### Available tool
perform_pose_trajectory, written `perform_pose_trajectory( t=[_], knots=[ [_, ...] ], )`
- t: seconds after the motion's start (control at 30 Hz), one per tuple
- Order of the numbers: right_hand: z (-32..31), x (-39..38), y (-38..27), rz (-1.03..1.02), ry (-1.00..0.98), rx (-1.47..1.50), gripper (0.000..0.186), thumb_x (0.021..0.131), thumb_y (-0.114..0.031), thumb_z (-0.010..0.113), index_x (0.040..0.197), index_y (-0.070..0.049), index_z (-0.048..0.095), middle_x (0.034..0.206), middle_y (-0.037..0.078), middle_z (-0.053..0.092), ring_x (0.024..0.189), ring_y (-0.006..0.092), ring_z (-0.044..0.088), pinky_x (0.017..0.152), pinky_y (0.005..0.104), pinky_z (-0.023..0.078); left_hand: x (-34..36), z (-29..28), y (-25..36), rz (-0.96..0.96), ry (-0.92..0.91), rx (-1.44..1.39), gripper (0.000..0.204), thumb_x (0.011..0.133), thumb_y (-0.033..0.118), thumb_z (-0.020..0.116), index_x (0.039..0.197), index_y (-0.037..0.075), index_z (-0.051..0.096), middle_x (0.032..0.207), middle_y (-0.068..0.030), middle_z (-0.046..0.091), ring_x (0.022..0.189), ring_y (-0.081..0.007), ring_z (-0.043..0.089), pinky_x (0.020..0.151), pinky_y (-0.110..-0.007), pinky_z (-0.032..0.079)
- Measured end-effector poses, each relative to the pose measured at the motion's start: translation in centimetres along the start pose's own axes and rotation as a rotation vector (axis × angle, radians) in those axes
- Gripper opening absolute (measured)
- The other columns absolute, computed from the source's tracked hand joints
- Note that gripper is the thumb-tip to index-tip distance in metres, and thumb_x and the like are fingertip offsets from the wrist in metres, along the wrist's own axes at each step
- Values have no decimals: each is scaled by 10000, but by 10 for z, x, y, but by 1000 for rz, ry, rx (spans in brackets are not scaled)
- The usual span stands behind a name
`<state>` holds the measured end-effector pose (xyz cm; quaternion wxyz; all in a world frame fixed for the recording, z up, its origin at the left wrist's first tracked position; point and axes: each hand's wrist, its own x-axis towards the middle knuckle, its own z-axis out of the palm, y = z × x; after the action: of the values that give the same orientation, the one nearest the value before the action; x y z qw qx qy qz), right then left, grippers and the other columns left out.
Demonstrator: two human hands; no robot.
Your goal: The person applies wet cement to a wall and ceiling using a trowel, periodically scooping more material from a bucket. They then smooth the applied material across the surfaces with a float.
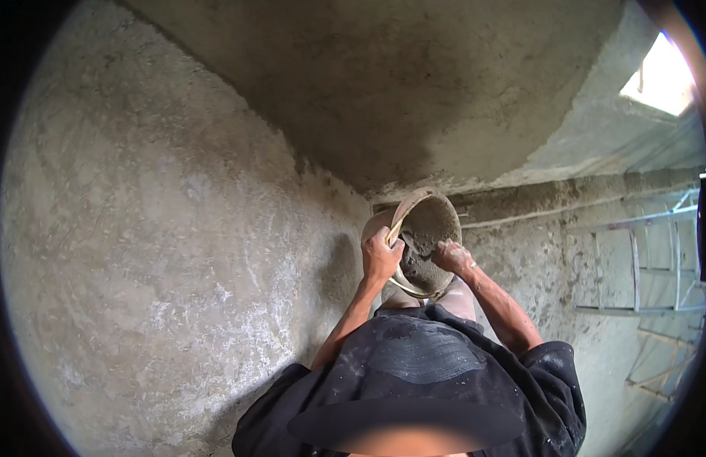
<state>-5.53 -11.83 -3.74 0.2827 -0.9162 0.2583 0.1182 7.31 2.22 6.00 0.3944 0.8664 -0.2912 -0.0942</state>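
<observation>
A round bucket [432,222] is tilted in front of my body, its mouth turned toward me and smeared with grey. Wet-looking mortar [418,268] lies in its lower part. My left hand [381,254] is closed around the pale rim on the left side. At the right of the mouth, my right hand [453,257] is closed, its knuckles coated with grey-white residue. Whatever its fingers grip is hidden; a darker lump or tool edge shows in the mortar beside it, too unclear to name.
A rough plastered wall [162,251] rises close on my left. Ahead, another wall [475,91] carries a dark, damp-looking patch, with a ledge [520,204] along its foot. Metal scaffold frames [636,266] stand at the right, below a bright opening [661,76].
</observation>
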Motion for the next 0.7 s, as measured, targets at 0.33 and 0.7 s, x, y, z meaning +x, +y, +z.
perform_pose_trajectory(
  t=[0.33,0.7],
  knots=[
    [6,6,-12,-454,-337,-110,250,757,-219,597,914,-25,603,865,99,625,810,294,600,700,387,480,0,-1,-28,94,106,-43,210,669,145,636,682,8,477,579,-196,521,583,-395,538,514,-431,406],
    [-44,-10,30,-253,-650,1003,348,769,-162,585,1069,9,540,893,31,594,834,135,546,734,279,448,-2,-27,-22,-206,190,-20,285,712,259,633,690,-7,533,576,-202,518,550,-372,521,508,-404,400]
  ],
)
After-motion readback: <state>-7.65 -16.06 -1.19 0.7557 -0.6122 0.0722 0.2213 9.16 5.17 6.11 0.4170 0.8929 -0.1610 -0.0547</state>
